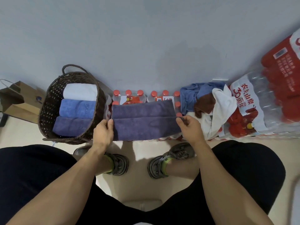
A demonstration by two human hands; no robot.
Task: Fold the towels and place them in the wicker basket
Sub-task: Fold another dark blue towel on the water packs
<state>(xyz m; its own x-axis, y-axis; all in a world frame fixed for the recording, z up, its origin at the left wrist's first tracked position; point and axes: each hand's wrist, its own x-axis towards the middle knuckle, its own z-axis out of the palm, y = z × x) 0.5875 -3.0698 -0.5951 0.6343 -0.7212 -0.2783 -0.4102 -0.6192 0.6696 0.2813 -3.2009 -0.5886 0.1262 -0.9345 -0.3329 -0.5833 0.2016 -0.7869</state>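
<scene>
A person sits facing a grey wall, both hands working a dark purple-grey terry towel (pixel 144 120) that lies spread over a shrink-wrapped pack of red-capped water bottles (pixel 142 95). The towel is folded lengthwise, one long edge lying across its middle. The left hand (pixel 103 132) pinches the towel's left end at that fold line between thumb and fingers; the right hand (pixel 190 127) pinches the right end the same way, so the hands are set well apart, one at each short side.

Just left of the towel stands a dark brown woven wicker basket (pixel 48 109) with a loop handle. Inside it three folded towels lie side by side: a white one (pixel 80 91) farthest back, a mid-blue one (pixel 78 108) in the middle, and a dark purple one (pixel 71 125) nearest.

To the right, a loose heap of unfolded towels (pixel 206 103), blue, brown and white, rests against a larger wrapped pack of water bottles (pixel 253 111). A brown paper bag (pixel 19 101) sits left of the basket.
</scene>
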